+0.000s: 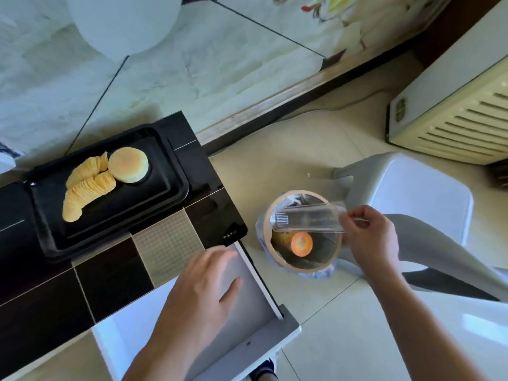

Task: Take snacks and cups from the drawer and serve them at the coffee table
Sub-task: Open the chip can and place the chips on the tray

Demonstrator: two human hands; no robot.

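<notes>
No writing can be read anywhere; a small white mark on the black table's corner is too tiny to make out. The clear plastic tray [308, 218], ribbed and see-through, sits right of centre, pinched at its right end by the right hand [368, 237] above the bin [302, 265], which holds an orange-capped tube [301, 244]. At left, the black serving tray [170, 171] carries stacked crisps [88, 188] and a round cake [128, 165]. The left hand [203, 287], fingers relaxed and holding nothing, hovers over the open white drawer [247, 334]. A grey stool [412, 193] stands right.
</notes>
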